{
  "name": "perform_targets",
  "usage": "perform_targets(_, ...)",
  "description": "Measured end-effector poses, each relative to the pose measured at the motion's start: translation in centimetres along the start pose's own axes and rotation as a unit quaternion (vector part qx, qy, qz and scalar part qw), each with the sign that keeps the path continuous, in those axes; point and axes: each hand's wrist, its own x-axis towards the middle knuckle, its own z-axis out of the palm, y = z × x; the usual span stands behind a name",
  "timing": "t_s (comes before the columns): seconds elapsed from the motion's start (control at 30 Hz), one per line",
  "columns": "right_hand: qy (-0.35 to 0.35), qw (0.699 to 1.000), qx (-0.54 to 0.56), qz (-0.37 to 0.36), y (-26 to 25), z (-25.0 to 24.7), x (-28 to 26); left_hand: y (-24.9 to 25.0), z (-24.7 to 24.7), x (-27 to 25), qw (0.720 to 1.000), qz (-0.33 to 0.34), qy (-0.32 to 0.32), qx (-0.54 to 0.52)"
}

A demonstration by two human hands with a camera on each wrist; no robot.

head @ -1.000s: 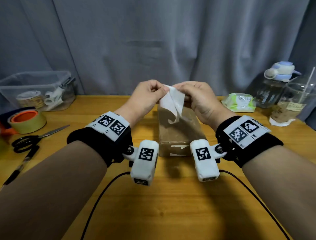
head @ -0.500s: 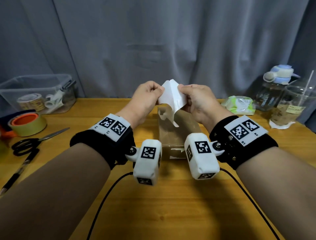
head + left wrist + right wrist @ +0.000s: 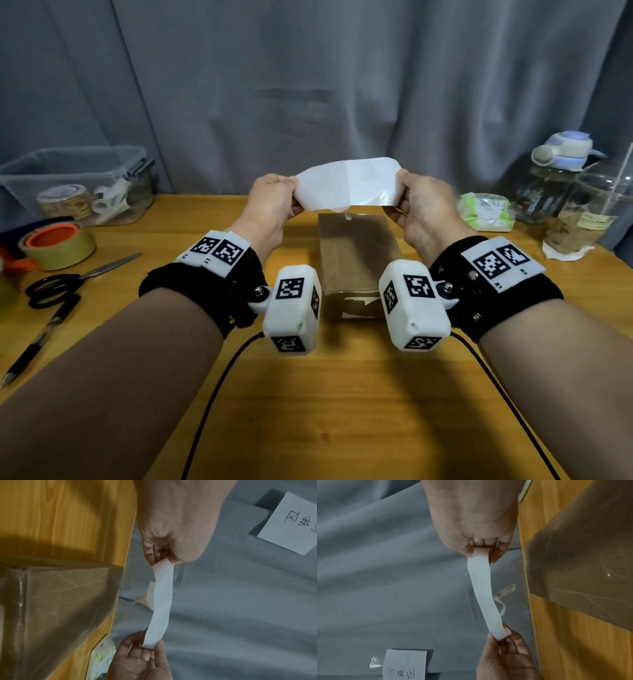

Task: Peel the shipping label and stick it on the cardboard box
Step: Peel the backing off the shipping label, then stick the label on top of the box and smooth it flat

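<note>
Your left hand (image 3: 274, 200) and right hand (image 3: 419, 205) pinch the label (image 3: 346, 186) taut, box (image 3: 356, 250) at 6 o'clock below; lower it level, one edge first.

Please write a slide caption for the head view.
Both hands stretch the label above the cardboard box.

We face a grey curtain (image 3: 308, 85) hanging in soft folds across the whole back of the room. Before it stands our wooden table (image 3: 342, 411), honey-coloured with visible grain. A white paper note (image 3: 289, 524) with handwriting is fixed to the curtain. The light is dim and even.
</note>
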Motion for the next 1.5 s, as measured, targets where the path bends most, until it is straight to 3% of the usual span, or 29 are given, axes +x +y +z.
perform_targets(0.17,0.032,0.999,0.005,-0.022,0.1,-0.6,0.5,-0.8,-0.7,0.8,0.999,-0.02,0.035,0.008)
perform_targets(0.47,0.059,0.995,-0.009,-0.074,0.8,-0.5,1.0,-2.0,-0.8,1.5,0.991,0.026,0.107,0.072)
perform_targets(0.77,0.073,0.991,-0.02,-0.112,0.7,-1.0,1.8,-2.8,-2.5,2.9,0.985,0.053,0.135,0.094)
perform_targets(0.93,0.092,0.991,0.016,-0.1,0.2,-2.5,3.0,-3.4,-5.3,4.2,0.981,0.013,0.183,0.07)
perform_targets(1.13,0.003,0.996,-0.041,-0.073,0.0,-2.6,2.8,-4.5,-7.2,3.9,0.976,-0.056,0.141,0.154)
perform_targets(1.33,-0.105,0.981,-0.149,-0.07,0.2,-2.1,2.3,-6.5,-8.7,2.8,0.946,-0.203,0.066,0.244)
perform_targets(1.4,-0.152,0.964,-0.201,-0.081,0.2,-1.8,2.0,-5.9,-8.5,1.8,0.914,-0.212,0.037,0.343)
perform_targets(1.5,-0.214,0.93,-0.277,-0.11,0.1,-1.3,1.4,-4.7,-8.1,1.4,0.841,-0.174,0.009,0.512)
